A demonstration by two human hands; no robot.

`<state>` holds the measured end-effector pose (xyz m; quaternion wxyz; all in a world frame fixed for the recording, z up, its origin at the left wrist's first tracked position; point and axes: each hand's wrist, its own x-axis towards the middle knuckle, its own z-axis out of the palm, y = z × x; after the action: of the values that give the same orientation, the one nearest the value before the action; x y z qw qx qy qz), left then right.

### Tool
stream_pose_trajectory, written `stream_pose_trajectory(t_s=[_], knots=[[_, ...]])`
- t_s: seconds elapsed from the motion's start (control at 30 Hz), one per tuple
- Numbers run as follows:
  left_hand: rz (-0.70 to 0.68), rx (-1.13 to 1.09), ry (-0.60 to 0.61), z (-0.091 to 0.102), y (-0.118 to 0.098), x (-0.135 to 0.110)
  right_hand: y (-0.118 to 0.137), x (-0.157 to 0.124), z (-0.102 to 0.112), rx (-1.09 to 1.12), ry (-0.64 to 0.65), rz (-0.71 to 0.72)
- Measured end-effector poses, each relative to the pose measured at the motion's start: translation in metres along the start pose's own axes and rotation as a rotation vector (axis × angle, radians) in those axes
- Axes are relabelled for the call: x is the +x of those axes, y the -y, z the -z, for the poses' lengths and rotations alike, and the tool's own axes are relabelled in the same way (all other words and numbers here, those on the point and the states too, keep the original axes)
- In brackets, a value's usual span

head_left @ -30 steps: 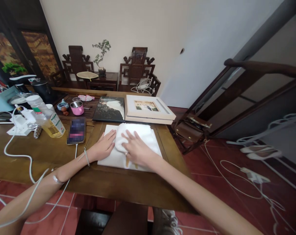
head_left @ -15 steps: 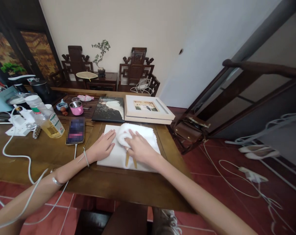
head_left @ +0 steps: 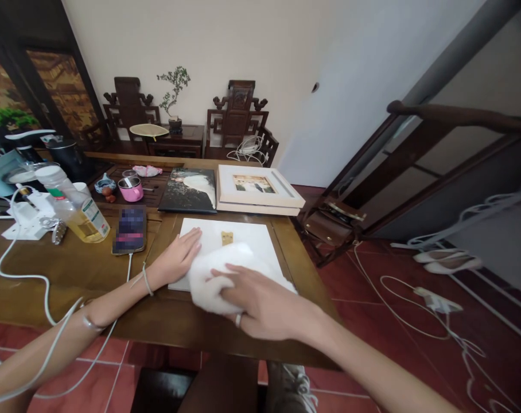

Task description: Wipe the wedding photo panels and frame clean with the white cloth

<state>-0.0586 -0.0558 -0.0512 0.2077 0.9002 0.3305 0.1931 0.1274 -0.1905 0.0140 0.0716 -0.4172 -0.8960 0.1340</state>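
Note:
A flat white board (head_left: 247,236) with a small gold mark lies on the wooden table (head_left: 71,269) in front of me. My left hand (head_left: 177,259) rests flat and open on the board's left edge, fingers stretched out. My right hand (head_left: 260,304) presses a bunched white cloth (head_left: 217,274) onto the board's near edge, fingers bent over the cloth. A ring shows on one finger of that hand.
Behind the board lie a dark photo print (head_left: 189,190) and a white framed picture (head_left: 256,192). To the left sit a phone (head_left: 130,229), an oil bottle (head_left: 77,213), a pink cup (head_left: 130,189), a white power strip (head_left: 26,215) with cables. Carved chairs (head_left: 238,123) stand behind; a stair rail (head_left: 436,120) runs right.
My right hand has dragged the cloth from the far part of the board toward me, uncovering the gold mark. The left hand has stayed in place.

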Motion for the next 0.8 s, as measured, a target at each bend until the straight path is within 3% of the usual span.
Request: stream_pose_trajectory(t_s=[0.1,0.2,0.33,0.5,0.6,0.8], knots=[[-0.047,0.142,0.107,-0.004,0.000,-0.003,-0.023,0.008,0.011,-0.123,-0.048,-0.201],[-0.079,0.190,0.152,-0.007,0.002,-0.005,-0.056,0.030,0.014,-0.151,-0.110,-0.268],[-0.103,0.193,0.117,-0.008,0.005,-0.004,-0.089,0.077,0.010,-0.101,-0.131,-0.205],[-0.110,0.172,0.100,-0.007,0.005,-0.004,-0.093,0.122,0.009,-0.040,-0.126,-0.107],[-0.084,0.163,0.122,-0.007,0.005,-0.005,-0.100,0.107,0.017,-0.012,-0.122,-0.114],[-0.048,0.152,0.153,-0.007,0.004,-0.006,-0.138,0.019,0.026,-0.030,-0.152,-0.285]])
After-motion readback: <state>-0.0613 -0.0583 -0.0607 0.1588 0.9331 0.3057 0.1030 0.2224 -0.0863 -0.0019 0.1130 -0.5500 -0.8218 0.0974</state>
